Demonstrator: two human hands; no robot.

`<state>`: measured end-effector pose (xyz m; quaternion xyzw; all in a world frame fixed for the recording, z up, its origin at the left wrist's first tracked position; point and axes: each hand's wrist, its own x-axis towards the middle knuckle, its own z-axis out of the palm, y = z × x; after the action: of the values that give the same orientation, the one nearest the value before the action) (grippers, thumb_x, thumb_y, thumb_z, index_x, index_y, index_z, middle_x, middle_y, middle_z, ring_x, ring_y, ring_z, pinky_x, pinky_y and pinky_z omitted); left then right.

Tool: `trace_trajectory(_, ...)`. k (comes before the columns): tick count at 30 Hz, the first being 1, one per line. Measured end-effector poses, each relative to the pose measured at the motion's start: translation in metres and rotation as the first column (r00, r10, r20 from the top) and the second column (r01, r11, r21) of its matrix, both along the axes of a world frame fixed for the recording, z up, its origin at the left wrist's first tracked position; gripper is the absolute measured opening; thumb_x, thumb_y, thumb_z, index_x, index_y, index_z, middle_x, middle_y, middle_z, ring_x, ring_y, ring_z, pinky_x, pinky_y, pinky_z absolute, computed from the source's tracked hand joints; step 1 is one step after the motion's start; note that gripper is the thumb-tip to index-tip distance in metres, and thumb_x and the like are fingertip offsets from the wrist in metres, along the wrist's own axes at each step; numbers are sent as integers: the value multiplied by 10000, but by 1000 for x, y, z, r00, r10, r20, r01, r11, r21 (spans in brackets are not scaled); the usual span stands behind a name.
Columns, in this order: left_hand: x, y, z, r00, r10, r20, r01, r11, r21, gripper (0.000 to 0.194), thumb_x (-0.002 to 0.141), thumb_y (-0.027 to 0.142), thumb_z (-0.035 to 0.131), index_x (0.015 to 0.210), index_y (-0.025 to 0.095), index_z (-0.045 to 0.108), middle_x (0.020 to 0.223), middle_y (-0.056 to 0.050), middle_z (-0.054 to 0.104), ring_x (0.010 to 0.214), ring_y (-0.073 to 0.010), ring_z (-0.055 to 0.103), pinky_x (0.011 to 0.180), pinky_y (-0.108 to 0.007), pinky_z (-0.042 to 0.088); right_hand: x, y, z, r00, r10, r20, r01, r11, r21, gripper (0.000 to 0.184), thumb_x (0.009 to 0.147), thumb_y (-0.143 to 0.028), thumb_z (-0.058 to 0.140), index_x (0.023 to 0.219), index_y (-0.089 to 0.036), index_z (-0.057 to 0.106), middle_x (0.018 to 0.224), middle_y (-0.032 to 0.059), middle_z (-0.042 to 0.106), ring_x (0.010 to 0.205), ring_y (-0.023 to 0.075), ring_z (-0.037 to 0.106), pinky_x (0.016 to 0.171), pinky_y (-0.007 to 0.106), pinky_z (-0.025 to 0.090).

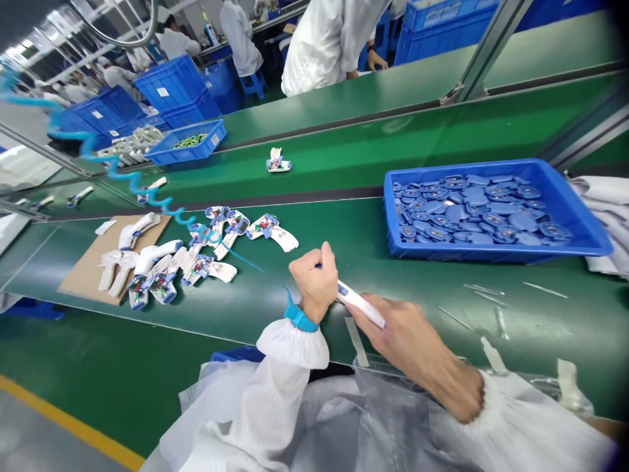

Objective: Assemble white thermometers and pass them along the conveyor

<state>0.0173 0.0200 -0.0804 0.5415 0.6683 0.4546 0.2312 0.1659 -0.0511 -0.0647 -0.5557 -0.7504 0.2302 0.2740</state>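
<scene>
A white, gun-shaped infrared thermometer (362, 305) with blue parts is held between both hands above the green work surface. My left hand (315, 278), with a blue wrist strap, is closed around its upper end, which the fingers mostly hide. Lower down, my right hand (405, 334) grips the white handle, its fingers partly out of sight. Left of my hands lie several opened thermometer halves (270, 229) showing circuit boards and wires. Closed white thermometer bodies (156, 255) rest farther left beside them.
A blue bin (491, 252) of blue plastic parts stands on the right. Cardboard (81, 272) lies at left under white housings. A coiled blue hose (115, 172) hangs across the left side. Behind runs a green conveyor (339, 160) carrying an opened unit (279, 162); a co-worker (319, 46) stands beyond.
</scene>
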Motion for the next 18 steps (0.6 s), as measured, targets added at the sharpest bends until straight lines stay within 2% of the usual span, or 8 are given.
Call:
trace_trajectory(3,-1,11,6,994,-62,-95,61,998,-14,588,1041,452,442,503,218,467,495,-3,486,551,-131,496,585,-274,407,-1,0,-6,996,-22,87,18,999,51,450,1049,-460,468,791,-193,723,492,9,574,388,152,486,470,302,262)
trace_trajectory(7,-10,18,8,922,-286,-261,310,949,55,509,981,440,557,542,217,427,555,2,498,571,-129,466,614,-281,389,4,8,-5,997,-24,68,16,992,123,383,1056,-454,497,922,-212,762,519,-14,583,399,136,492,466,277,267)
trace_trajectory(9,-12,22,5,899,-299,-319,340,937,81,512,985,402,533,545,220,345,555,10,453,557,-127,428,612,-288,361,3,13,-4,998,-34,45,25,982,190,336,1053,-417,513,997,-215,775,519,-25,583,394,129,482,464,268,269)
trace_trajectory(12,-11,29,1,898,-279,-340,320,945,70,495,1001,336,438,554,227,257,552,8,410,553,-132,392,615,-302,324,-2,17,-6,995,-83,54,67,966,251,334,1039,-391,530,933,-204,786,499,-15,590,388,129,492,471,272,257)
trace_trajectory(15,-12,32,3,875,-334,-352,365,930,25,485,980,348,460,545,220,289,553,6,433,559,-132,387,619,-303,309,-5,18,-7,990,-108,89,88,976,200,380,1046,-431,503,919,-222,793,513,-5,613,398,138,521,471,280,242)
trace_trajectory(18,-23,38,16,851,-383,-361,385,920,-69,515,964,419,532,519,208,380,528,12,462,547,-129,396,610,-299,302,-1,21,0,992,-100,83,92,991,99,413,1053,-513,484,1011,-246,797,530,-25,618,404,132,527,447,266,287)
